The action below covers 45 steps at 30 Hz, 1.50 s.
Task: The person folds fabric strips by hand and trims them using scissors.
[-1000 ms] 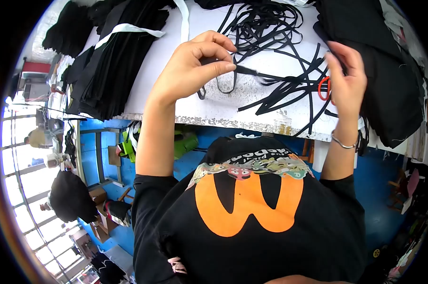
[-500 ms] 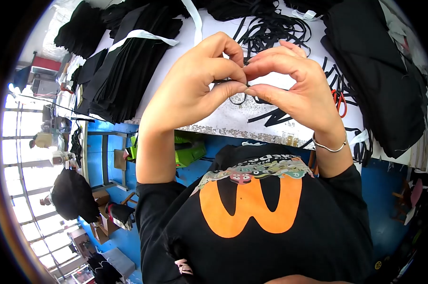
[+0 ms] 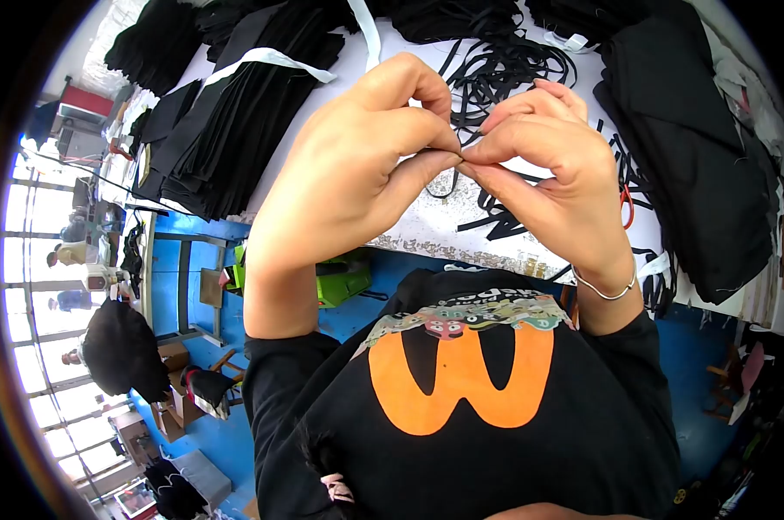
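The person (image 3: 596,407) has one left hand (image 3: 357,152) and one right hand (image 3: 555,169), two in all, over one worktop (image 3: 422,224); one bracelet (image 3: 602,295) circles the right wrist. Along the worktop's left edge are at least two stacks of black cloth (image 3: 236,143), with layers too tightly packed to count. Two pale strips (image 3: 275,59) lie in that left half, one across the nearer stack, the other by the far edge. One pile of black fabric (image 3: 686,156) runs along the right edge. Near it shows one red handle (image 3: 628,208). One tangle of black straps (image 3: 513,69) sits toward the far edge, its strands uncountable. Below the near edge is one bright green object (image 3: 344,282).
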{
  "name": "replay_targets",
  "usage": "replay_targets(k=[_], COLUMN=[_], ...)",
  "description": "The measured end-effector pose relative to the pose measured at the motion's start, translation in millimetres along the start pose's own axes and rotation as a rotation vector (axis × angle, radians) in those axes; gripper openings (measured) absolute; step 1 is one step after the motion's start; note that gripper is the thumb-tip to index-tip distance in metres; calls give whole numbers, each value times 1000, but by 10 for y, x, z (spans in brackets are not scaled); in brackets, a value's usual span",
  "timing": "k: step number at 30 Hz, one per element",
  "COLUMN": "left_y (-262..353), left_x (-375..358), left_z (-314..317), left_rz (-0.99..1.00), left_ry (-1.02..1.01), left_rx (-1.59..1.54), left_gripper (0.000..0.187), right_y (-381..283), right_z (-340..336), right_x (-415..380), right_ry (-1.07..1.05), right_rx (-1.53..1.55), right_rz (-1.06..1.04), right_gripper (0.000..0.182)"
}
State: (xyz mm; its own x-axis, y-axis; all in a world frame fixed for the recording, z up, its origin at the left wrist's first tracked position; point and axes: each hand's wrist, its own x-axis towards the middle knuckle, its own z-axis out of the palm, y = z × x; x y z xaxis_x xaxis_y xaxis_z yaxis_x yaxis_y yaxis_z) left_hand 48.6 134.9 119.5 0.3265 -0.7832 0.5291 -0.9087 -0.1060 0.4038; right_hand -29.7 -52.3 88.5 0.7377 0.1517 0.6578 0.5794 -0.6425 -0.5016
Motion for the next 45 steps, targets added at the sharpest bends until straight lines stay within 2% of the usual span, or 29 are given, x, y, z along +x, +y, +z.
replay_targets(k=[5,8,11,15,16,17,19,20,21,23,25,30,33,38,45], left_y=[30,72,30,149,155,157,154,150,155,138,143,86,150,268,329], left_x=[-23,-98,-178,-236,-246,-279,-368,-369,-370,-372,-351,-384,-378,-349,-338], left_z=[-65,-125,-100,-74,-80,-54,59,109,131,175,251,342,412,422,493], left_rz=[28,-137,-67,-74,-50,-52,-302,-314,-411,-483,-390,-378,-431,-487,-488], left_ry=[59,120,194,276,264,266,322,323,320,256,271,260,381,433,488], left_rx=[-5,-43,-78,-7,-32,-31,-434,-475,-588,-776,-937,-1170,-1205,-1246,-1317], left_gripper=[19,21,23,25,16,16,26,42,41,39,28,15,16,13,14], right_y=[-50,-68,-93,-112,-115,-110,-106,-110,-129,-158,-181,-226,-228,-129,-125], right_z=[28,31,28,25,26,32,42,45,41,36,41,60,82,137,129], right_x=[9,-3,2,8,8,11,14,15,13,14,14,-23,-53,-69,-86], right_ry=[77,106,150,229,251,248,284,295,284,269,265,270,298,401,398], right_rx=[83,113,61,-55,-124,-123,-193,-216,-194,-172,-166,-148,-127,-116,-103], right_rz=[29,44,17,-54,-97,-99,-206,-241,-249,-260,-258,-249,-241,-284,-313], right_gripper=[5,6,7,11,13,13,16,17,19,21,21,21,21,24,25])
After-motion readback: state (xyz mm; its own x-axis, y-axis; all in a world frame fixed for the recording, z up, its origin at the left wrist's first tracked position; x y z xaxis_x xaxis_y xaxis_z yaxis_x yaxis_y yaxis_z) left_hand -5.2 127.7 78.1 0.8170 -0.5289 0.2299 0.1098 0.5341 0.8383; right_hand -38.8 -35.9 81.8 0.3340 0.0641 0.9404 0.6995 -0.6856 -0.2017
